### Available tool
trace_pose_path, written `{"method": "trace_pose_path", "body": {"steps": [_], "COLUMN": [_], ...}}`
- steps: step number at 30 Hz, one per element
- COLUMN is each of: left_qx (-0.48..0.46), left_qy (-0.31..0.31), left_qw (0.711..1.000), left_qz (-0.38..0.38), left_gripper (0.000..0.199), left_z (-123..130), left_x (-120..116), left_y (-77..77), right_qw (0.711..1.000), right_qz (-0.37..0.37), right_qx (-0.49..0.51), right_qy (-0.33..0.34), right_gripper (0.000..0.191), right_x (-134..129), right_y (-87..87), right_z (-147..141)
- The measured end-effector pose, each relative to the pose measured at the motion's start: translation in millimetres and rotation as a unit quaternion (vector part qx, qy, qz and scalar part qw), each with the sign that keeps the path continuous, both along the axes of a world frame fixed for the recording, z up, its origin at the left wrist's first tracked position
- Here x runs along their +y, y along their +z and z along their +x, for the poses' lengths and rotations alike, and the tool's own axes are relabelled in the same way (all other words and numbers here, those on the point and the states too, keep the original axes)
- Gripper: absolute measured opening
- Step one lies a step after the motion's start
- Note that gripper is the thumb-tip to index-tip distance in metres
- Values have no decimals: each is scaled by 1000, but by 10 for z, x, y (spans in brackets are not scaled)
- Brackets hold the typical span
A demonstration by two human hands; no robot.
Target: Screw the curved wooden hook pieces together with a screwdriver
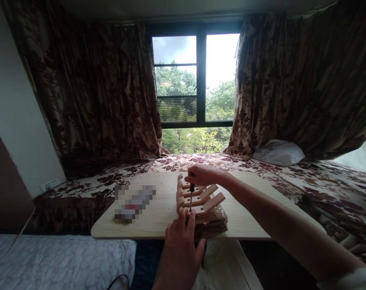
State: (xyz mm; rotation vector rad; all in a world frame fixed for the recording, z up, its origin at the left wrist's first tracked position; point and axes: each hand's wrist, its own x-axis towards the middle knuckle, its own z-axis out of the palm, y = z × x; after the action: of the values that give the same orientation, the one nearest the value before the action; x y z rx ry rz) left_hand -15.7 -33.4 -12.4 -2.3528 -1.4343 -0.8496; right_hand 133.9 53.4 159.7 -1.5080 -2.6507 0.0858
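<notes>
My right hand is closed around the handle of a screwdriver, which stands nearly upright. The screwdriver's tip meets the nearest arm of a pale wooden hook rack, at one of its dark screw spots. Several angled wooden pegs slant up to the right from the rack. My left hand reaches in from below with its fingers stretched out and its thumb apart. Its fingertips rest on the rack's near end, beside the screwdriver tip. Beneath the rack lies a stack of brown, wrapped-looking material.
The pale wooden table has rounded corners. A blurred-out item lies on its left side. Behind it, patterned cloth covers the window ledge, with a white plastic bag at right. A quilted white pad lies lower left.
</notes>
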Motion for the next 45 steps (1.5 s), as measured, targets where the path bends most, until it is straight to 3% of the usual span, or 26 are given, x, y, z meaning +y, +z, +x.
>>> {"method": "trace_pose_path", "body": {"steps": [3, 10, 20, 28, 36, 45], "left_qx": [4, 3, 14, 5, 9, 9], "left_qy": [3, 2, 8, 0, 13, 0], "left_qw": [1000, 1000, 1000, 1000, 1000, 999], "left_qz": [-4, -9, 17, 12, 14, 32], "left_gripper": [63, 62, 63, 63, 64, 65], "left_z": [-7, 10, 4, 7, 8, -10], "left_x": [2, -6, 12, -3, 29, 37], "left_y": [-11, -3, -43, -9, -47, -51], "right_qw": [1000, 995, 998, 996, 998, 996], "right_qz": [-5, -43, -39, -35, -34, -49], "right_qx": [2, 23, 46, 74, 59, 49], "right_qy": [1, 85, 2, 44, -8, 47], "right_gripper": [28, 26, 29, 29, 29, 28], "right_x": [-11, -50, 78, -10, 98, -15], "right_y": [18, 82, -43, -27, -98, 5], "right_z": [30, 52, 69, 67, 97, 38]}}
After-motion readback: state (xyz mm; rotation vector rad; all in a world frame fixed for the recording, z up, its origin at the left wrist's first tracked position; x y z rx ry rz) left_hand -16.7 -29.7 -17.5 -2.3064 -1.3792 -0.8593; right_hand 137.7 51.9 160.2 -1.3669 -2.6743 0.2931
